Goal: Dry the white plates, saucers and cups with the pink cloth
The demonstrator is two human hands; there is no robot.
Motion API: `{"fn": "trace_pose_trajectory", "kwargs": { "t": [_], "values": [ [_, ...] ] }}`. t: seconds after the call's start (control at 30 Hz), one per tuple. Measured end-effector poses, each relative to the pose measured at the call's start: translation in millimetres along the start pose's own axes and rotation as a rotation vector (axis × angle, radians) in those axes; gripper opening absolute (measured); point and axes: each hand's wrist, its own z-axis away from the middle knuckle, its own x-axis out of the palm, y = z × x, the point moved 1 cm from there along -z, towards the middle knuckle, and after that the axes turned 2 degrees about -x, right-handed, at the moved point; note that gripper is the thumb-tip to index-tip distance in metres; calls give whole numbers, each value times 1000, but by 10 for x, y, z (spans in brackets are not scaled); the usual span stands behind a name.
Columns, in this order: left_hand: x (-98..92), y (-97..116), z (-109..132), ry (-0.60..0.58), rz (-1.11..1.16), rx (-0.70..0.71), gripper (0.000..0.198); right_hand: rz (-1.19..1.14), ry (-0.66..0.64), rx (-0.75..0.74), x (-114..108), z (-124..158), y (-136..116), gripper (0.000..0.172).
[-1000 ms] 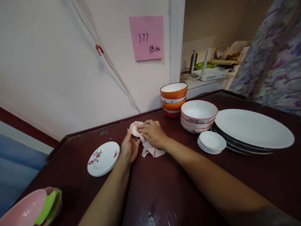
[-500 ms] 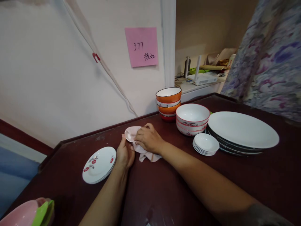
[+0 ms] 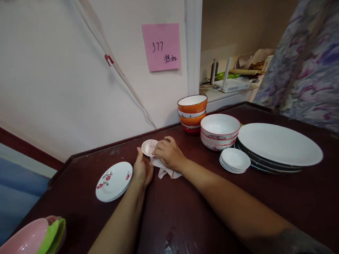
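My left hand (image 3: 143, 169) grips the lower left edge of a small white dish (image 3: 146, 147), which is tilted above the dark red table. My right hand (image 3: 170, 154) is closed on a pale pink cloth (image 3: 167, 172); part of the cloth lies inside the dish and the rest hangs below my fingers. To the left of my left forearm is a short stack of flowered plates (image 3: 113, 181). On the right, several small white dishes (image 3: 235, 159) are stacked in front of white bowls with red rims (image 3: 220, 127).
Orange and white bowls (image 3: 192, 106) are stacked by the wall. Large oval plates (image 3: 279, 144) are piled at the right. Pink bowls (image 3: 25, 236) with a green piece (image 3: 49, 236) sit at the lower left. A router (image 3: 233, 85) stands on the recessed shelf.
The camera view has shifted slightly. My right hand and the cloth have moved a little within the dish, showing more of its left inside. Both hands keep their hold.
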Motion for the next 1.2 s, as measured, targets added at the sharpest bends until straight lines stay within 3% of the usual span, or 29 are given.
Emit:
{"fn": "trace_pose_trajectory", "kwargs": {
  "t": [0.1,0.23,0.37,0.5,0.57,0.77,0.97,1.2],
  "values": [
    [17,-11,13,-29,-32,-8,49,-36,18,37,-8,20,48,10],
    [-25,-8,19,9,-57,21,33,-89,5,84,17,10,24,12],
    [-73,-12,-8,31,-62,-49,37,-86,-8,113,41,-16,-20,24],
    [-68,-4,-41,-2,-9,-93,48,-183,-30,37,56,-2,-12,10],
    [-60,-2,-42,-32,-3,-106,53,-217,-27,25,64,9,16,10],
    [-50,-31,4,-40,-50,-137,28,-154,-2,99,74,-2,56,24],
    [-16,-19,-5,-79,-46,-160,49,-229,-19,40,53,-1,18,7],
    [-18,-69,-4,3,-199,-95,30,-416,101,283,50,-8,122,26]
  ]
}}
